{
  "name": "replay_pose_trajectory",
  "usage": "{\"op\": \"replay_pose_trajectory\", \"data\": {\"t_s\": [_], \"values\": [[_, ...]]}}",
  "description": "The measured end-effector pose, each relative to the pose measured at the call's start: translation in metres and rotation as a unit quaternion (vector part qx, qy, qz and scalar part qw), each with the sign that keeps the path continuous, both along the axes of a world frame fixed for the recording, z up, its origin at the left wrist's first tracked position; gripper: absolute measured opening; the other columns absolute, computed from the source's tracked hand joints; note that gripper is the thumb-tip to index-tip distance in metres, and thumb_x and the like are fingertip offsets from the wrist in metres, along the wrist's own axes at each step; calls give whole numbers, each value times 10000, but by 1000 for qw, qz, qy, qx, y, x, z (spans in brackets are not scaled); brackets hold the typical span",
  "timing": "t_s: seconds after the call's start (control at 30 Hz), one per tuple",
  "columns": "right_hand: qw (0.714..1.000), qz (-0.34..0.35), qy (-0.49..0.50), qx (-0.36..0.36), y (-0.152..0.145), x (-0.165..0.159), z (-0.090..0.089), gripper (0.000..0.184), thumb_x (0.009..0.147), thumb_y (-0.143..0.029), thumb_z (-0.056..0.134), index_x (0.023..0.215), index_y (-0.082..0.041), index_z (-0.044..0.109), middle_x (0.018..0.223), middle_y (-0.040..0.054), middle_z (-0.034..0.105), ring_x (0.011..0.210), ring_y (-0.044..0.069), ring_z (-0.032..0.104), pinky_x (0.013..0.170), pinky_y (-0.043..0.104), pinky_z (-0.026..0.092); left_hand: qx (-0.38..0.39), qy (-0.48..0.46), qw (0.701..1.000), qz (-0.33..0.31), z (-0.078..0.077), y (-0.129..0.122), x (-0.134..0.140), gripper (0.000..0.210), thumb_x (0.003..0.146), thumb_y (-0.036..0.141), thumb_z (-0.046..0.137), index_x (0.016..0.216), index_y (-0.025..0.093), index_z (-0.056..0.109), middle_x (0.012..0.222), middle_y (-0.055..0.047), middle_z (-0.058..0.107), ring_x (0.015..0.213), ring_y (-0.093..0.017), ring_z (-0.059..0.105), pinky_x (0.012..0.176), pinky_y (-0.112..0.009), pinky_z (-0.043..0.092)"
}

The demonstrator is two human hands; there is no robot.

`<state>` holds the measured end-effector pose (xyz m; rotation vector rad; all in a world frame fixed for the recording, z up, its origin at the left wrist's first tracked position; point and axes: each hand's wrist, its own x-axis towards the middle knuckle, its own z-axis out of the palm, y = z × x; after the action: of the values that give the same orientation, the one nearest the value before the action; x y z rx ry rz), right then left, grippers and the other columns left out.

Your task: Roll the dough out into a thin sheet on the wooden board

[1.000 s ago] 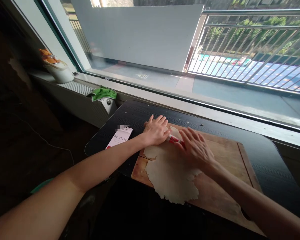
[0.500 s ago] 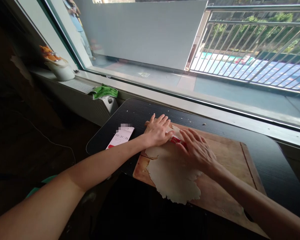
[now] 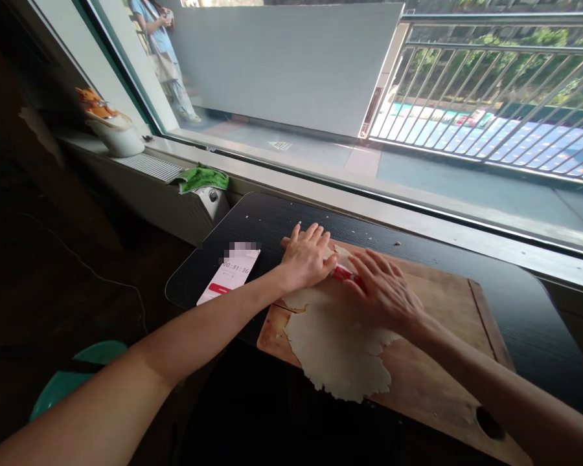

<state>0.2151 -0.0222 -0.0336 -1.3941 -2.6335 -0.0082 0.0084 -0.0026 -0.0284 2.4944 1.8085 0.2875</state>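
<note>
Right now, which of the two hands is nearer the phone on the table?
The left hand, flat on the red roller's far-left end, beside the phone. The right hand presses farther right, over the dough.

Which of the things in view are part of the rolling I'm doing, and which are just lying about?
In use: left hand and right hand, both flat on the red roller; dough sheet; wooden board.

Lying about: phone showing a timer, on the black table; green cloth; white pot on the sill; green stool.
</note>
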Motion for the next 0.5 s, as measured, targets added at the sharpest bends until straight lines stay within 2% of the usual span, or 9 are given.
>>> {"op": "replay_pose_trajectory", "data": {"t_s": [0.13, 0.2, 0.27, 0.4, 0.47, 0.5], "values": [[996, -87, 17, -9, 51, 9, 3, 513, 994, -459, 315, 1378, -197, 530, 1424, 154, 559, 1398, 347, 387, 1076, 562, 364, -87, 7, 996, 17, 11, 54, 19, 601, 988, 500, 295, 1445, 155, 476, 1523, -113, 468, 1466, -286, 295, 1195, -576, 165], [992, -119, 23, -19, 57, 10, 4, 519, 999, -445, 280, 1362, -181, 541, 1420, 164, 559, 1371, 349, 424, 1051, 551, 396, -96, 11, 995, 13, 14, 63, 22, 606, 977, 514, 317, 1446, 165, 476, 1531, -106, 460, 1465, -292, 295, 1188, -579, 180], [995, -100, 24, 0, 41, 7, 2, 526, 998, -464, 282, 1347, -179, 552, 1414, 155, 566, 1375, 342, 422, 1054, 536, 402, -72, 12, 997, 13, 12, 49, 17, 573, 982, 480, 321, 1427, 167, 503, 1520, -103, 474, 1462, -289, 302, 1193, -569, 174], [998, -16, 27, 49, -10, -6, -4, 517, 1001, -490, 308, 1337, -193, 564, 1403, 125, 586, 1380, 296, 426, 1066, 466, 413, 7, 5, 1000, -1, 1, -2, -1, 560, 999, 443, 300, 1413, 141, 526, 1522, -125, 467, 1455, -285, 320, 1199, -540, 185], [998, -18, 26, 53, -16, -8, -4, 511, 1005, -483, 312, 1331, -188, 573, 1396, 124, 595, 1375, 296, 430, 1067, 461, 411, 24, 3, 1000, -3, -1, -8, -3, 558, 1000, 444, 299, 1399, 139, 542, 1521, -126, 468, 1454, -284, 322, 1200, -531, 189], [998, -30, 24, 49, -10, -8, -3, 505, 1004, -478, 320, 1326, -188, 578, 1384, 123, 606, 1379, 307, 424, 1068, 476, 406, 19, 5, 1000, 1, 0, -3, -1, 546, 1001, 437, 294, 1373, 148, 568, 1502, -119, 495, 1452, -282, 326, 1201, -532, 184]]}}
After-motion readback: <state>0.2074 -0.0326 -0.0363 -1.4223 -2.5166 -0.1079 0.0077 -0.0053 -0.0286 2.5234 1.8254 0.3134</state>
